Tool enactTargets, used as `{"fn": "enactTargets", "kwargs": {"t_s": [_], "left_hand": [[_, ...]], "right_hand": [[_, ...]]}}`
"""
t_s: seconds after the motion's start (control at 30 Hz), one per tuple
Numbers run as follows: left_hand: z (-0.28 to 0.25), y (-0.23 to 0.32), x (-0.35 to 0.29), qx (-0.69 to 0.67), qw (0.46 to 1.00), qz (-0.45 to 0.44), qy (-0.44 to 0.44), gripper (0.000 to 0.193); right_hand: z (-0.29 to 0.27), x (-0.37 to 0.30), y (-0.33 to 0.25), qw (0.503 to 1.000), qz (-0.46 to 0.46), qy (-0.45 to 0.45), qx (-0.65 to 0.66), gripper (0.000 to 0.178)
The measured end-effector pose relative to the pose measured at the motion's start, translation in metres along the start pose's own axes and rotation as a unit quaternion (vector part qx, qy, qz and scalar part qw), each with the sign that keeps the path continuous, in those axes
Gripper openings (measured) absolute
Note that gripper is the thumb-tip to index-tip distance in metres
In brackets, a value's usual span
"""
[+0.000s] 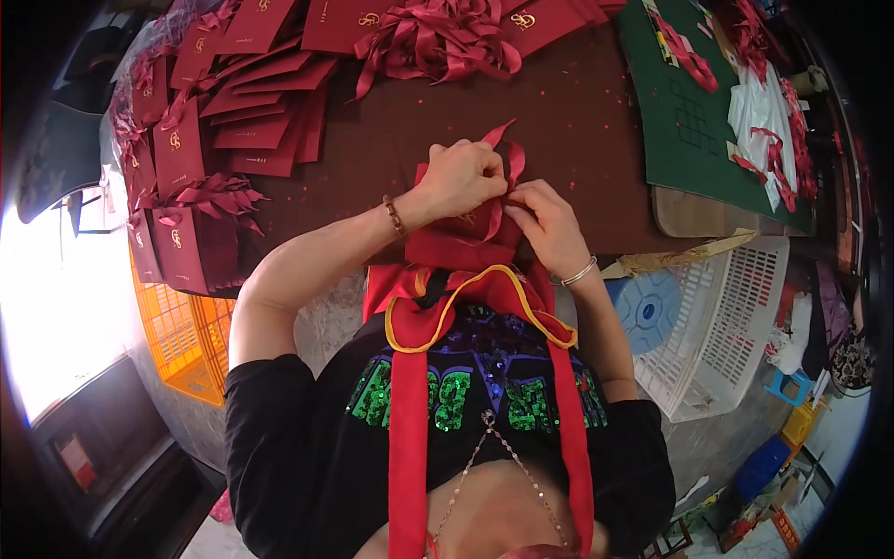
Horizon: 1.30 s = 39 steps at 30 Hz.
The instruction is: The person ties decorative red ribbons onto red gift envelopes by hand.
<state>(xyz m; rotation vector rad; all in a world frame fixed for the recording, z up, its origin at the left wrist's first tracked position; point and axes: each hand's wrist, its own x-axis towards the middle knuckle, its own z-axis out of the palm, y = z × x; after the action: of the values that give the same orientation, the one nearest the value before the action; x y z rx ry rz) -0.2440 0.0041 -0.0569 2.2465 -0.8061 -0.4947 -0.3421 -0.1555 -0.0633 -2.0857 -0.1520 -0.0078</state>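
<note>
Red ribbon point(517, 162), fingertip-pinched by my left hand point(456, 179) (12 o'clock on the bag point(451, 226)) and right hand point(551, 225) (3 o'clock), appears mid-knot; next probably requires even tension.

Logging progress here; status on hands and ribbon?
Left hand pinches red ribbon; right hand at it, grip unclear. Red bag beneath. Ribbon pile beyond, not blocking.

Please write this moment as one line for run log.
left grip: pinching red ribbon; right grip: at same ribbon; beneath: dark red packet; beyond: ribbon pile; upper left: stacked packets
</note>
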Motion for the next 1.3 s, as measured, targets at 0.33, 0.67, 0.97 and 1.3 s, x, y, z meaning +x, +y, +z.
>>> {"fn": "enactTargets", "kwargs": {"t_s": [0.33, 0.67, 0.97, 1.3], "left_hand": [[-0.045, -0.019, 0.035, -0.112, 0.99, -0.005, -0.083, 0.03], [-0.045, -0.023, 0.016, -0.117, 0.986, -0.047, -0.109, 0.025], [-0.006, -0.027, 0.026, -0.194, 0.979, -0.01, -0.064, 0.018], [-0.059, -0.017, 0.052, -0.192, 0.978, -0.017, 0.073, 0.022]], "right_hand": [[0.005, 0.0, 0.002, 0.998, -0.016, -0.032, 0.047, 0.014], [0.005, 0.002, 0.003, 0.999, -0.007, -0.035, 0.041, 0.013], [0.01, 0.005, 0.004, 0.997, -0.05, -0.033, 0.041, 0.016], [0.012, 0.008, -0.002, 0.981, 0.104, -0.131, 0.1, 0.029]]}}
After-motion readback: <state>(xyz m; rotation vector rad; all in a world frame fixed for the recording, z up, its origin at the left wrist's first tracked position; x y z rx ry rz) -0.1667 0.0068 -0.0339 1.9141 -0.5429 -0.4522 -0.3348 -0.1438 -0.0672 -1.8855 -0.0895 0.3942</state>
